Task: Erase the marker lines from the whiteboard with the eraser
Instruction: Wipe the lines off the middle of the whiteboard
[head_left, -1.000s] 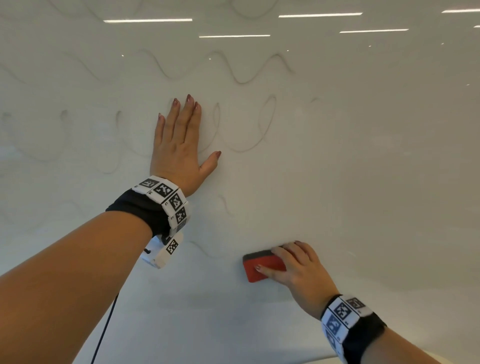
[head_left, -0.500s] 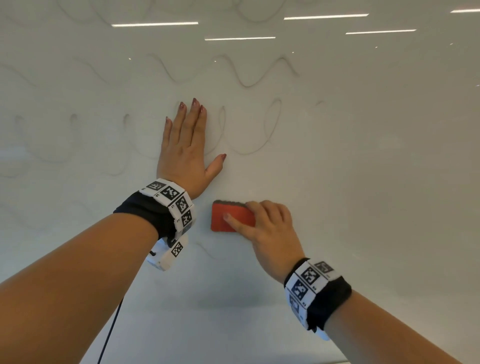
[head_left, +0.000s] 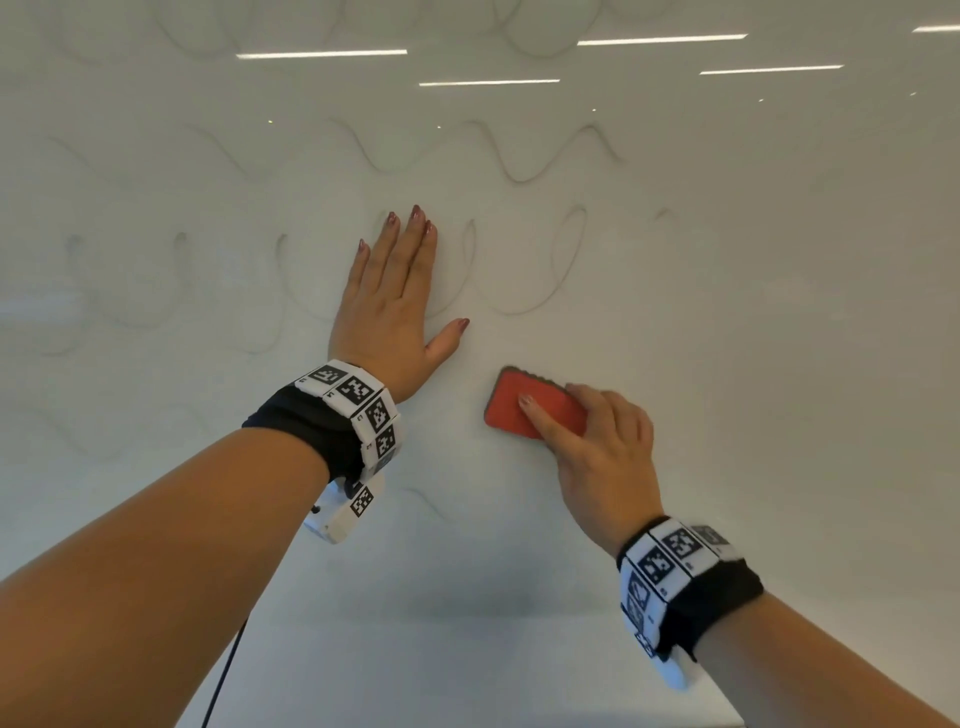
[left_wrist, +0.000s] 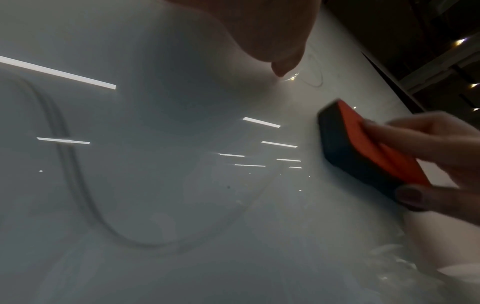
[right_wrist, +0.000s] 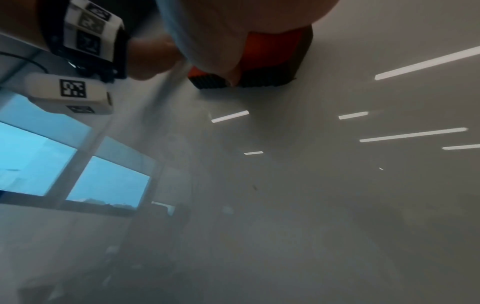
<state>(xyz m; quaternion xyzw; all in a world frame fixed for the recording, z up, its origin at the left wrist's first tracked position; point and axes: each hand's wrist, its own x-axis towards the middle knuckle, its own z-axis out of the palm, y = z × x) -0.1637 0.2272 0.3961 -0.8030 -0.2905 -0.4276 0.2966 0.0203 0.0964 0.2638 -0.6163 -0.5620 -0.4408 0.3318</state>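
A glossy whiteboard (head_left: 727, 312) fills the head view, with faint grey wavy marker lines (head_left: 509, 161) near the top and loops (head_left: 561, 270) in the middle. My left hand (head_left: 395, 301) lies flat on the board with straight fingers, over part of the loops. My right hand (head_left: 597, 447) grips a red eraser (head_left: 524, 405) with a dark felt base and presses it on the board, just right of and below the left thumb. The left wrist view shows the eraser (left_wrist: 363, 148) held between finger and thumb. The right wrist view shows the eraser (right_wrist: 270, 59) under my palm.
Faint loops (head_left: 176, 280) run on to the left of my left hand, and a short faint stroke (head_left: 426, 504) lies below the left wrist. The board's lower edge (head_left: 467, 618) is near the bottom. A black cable (head_left: 223, 675) hangs from the left wrist.
My right hand swept the eraser up and left from the lower board to beside the left wrist, then slightly back right, tilting it. The left hand stayed flat on the board.
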